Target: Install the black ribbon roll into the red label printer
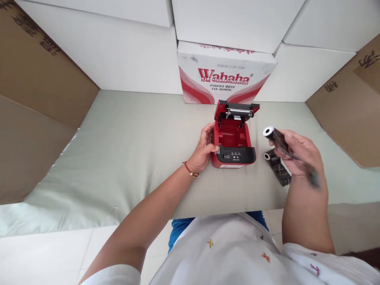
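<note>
A red and black receipt printer (234, 156) stands on the cloth with its lid raised and its red paper bay showing. My left hand (204, 149) grips its left side, thumb on the front corner and fingers along the wall. To the right of the printer, my right hand (304, 152) is closed around a paper roll (277, 138) in dark wrapping, held above the table. The roll's white end with its dark core hole faces the printer. Part of the wrapping hangs loose and blurred near my wrist. Beneath this hand lies a second dark-wrapped roll (279, 170), partly covered by it.
A pale green cloth (133, 138) covers the table. Behind the printer stands a white and red water carton (227, 75) against a wall of white boxes (118, 47). Brown cardboard boxes flank the table on the left (38, 99) and right (350, 103).
</note>
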`<state>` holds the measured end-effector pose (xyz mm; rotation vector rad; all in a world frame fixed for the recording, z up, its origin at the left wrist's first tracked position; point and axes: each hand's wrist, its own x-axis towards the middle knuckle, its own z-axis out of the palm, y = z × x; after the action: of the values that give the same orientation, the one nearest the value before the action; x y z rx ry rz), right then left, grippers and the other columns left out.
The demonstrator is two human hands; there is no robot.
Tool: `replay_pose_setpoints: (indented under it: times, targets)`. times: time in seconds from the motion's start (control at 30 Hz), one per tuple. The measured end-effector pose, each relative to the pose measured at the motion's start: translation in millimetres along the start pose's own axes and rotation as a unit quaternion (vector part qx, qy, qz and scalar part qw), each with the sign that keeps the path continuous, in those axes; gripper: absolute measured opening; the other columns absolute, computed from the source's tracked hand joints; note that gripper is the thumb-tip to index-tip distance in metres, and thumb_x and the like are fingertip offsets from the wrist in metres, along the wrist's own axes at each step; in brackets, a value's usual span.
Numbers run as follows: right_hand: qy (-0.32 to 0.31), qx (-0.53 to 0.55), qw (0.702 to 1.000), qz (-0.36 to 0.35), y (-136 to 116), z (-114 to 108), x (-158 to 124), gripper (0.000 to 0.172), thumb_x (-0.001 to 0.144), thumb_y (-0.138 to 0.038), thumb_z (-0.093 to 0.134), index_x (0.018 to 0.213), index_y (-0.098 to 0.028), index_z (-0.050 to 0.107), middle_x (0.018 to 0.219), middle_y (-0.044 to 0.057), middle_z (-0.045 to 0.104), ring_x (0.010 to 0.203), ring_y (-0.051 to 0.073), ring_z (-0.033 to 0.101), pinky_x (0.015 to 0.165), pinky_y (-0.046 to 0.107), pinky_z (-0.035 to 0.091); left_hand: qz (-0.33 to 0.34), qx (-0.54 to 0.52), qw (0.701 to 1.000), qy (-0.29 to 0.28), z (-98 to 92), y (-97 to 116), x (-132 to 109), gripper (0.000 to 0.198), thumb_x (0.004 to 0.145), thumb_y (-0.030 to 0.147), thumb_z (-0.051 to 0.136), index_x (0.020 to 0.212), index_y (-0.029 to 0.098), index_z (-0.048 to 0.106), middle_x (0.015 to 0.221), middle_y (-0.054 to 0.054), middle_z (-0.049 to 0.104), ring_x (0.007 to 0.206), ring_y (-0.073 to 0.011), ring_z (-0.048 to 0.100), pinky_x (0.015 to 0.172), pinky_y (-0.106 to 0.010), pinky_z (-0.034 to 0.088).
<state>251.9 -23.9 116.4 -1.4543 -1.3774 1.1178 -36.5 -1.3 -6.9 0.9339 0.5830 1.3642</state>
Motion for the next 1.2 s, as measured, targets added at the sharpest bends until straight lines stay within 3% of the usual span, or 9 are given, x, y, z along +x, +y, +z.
replay_pose_setpoints:
  times: [0.13,0.23,0.33,0.43,0.57,0.7,0.9,1.07,1.2]
  targets:
    - [-0.014,-0.070,0.997,0.026,32,-3,-3,0.037,0.073,-0.055,0.091,0.086,-0.024,0.077,0.071,-0.001,0.066,0.062,0.015,0.052,0.057,0.028,0.043,-0.005,0.001,1.000,-0.001,-0.1,2,-1,0.083,0.070,0.033,0.084,0.147,0.039,0.054,0.168,0.000,0.051,0.162,-0.0312,0.038,0.133,-0.048,0.033]
    - [-0.085,-0.147,0.985,0.018,47,-3,-10,0.036,0.083,-0.058,0.081,0.096,-0.025,0.080,0.068,-0.002,0.064,0.064,0.018,0.057,0.063,0.030,0.048,-0.009,-0.001,1.000,0.000,-0.3,3,-2,0.084,0.070,0.033,0.085,0.147,0.040,0.055,0.170,0.001,0.049,0.163,-0.0314,0.036,0.134,-0.048,0.034]
    - [-0.008,-0.228,0.974,-0.006,54,-19,-13,0.042,0.096,-0.056,0.064,0.115,-0.023,0.081,0.073,0.001,0.070,0.065,0.020,0.062,0.065,0.034,0.052,-0.009,-0.006,1.000,0.000,-0.6,4,-2,0.083,0.069,0.032,0.085,0.147,0.040,0.056,0.169,0.001,0.051,0.163,-0.0316,0.037,0.134,-0.048,0.033]
    - [0.049,-0.343,0.935,-0.080,59,-44,-8,0.036,0.095,-0.041,0.059,0.116,-0.025,0.083,0.110,0.010,0.083,0.093,0.027,0.076,0.089,0.045,0.061,-0.006,-0.006,1.000,0.000,-1.3,3,-2,0.083,0.070,0.032,0.086,0.146,0.040,0.056,0.167,0.001,0.052,0.162,-0.0309,0.039,0.135,-0.047,0.032]
    - [-0.083,-0.413,0.900,-0.112,69,-57,4,0.041,0.088,-0.031,0.058,0.122,-0.029,0.082,0.138,0.010,0.079,0.121,0.032,0.076,0.108,0.053,0.060,-0.006,-0.002,1.000,-0.003,-2.4,2,-1,0.083,0.069,0.033,0.087,0.146,0.041,0.055,0.167,0.001,0.052,0.161,-0.0298,0.040,0.135,-0.046,0.032]
    - [-0.102,-0.452,0.883,-0.079,61,-58,4,0.041,0.091,-0.038,0.061,0.125,-0.030,0.081,0.130,0.010,0.081,0.117,0.036,0.077,0.107,0.057,0.061,-0.007,0.003,1.000,-0.002,-2.7,1,-1,0.084,0.069,0.035,0.087,0.146,0.040,0.055,0.169,0.001,0.050,0.163,-0.0302,0.037,0.135,-0.046,0.033]
    - [-0.410,-0.335,0.848,-0.009,-29,-84,-29,0.029,0.101,-0.048,0.070,0.123,-0.038,0.086,0.125,0.013,0.082,0.106,0.031,0.080,0.090,0.043,0.065,-0.009,0.010,1.000,-0.002,-2.8,1,-1,0.085,0.070,0.036,0.086,0.148,0.040,0.054,0.170,0.000,0.050,0.163,-0.0307,0.038,0.134,-0.047,0.034]
    - [-0.391,-0.268,0.873,-0.115,-74,-39,-24,0.033,0.100,-0.044,0.073,0.130,-0.039,0.085,0.127,0.009,0.083,0.110,0.030,0.080,0.095,0.041,0.063,0.000,0.014,1.000,0.004,-2.0,1,-1,0.083,0.070,0.036,0.086,0.147,0.039,0.055,0.167,-0.001,0.052,0.160,-0.0307,0.041,0.134,-0.047,0.034]
    - [-0.235,-0.289,0.914,-0.164,-59,31,7,0.038,0.099,-0.039,0.071,0.134,-0.030,0.082,0.127,0.005,0.084,0.106,0.026,0.080,0.096,0.039,0.061,0.001,0.028,1.000,0.011,1.5,2,-2,0.081,0.071,0.035,0.084,0.146,0.038,0.054,0.166,-0.002,0.052,0.160,-0.0313,0.042,0.132,-0.049,0.037]
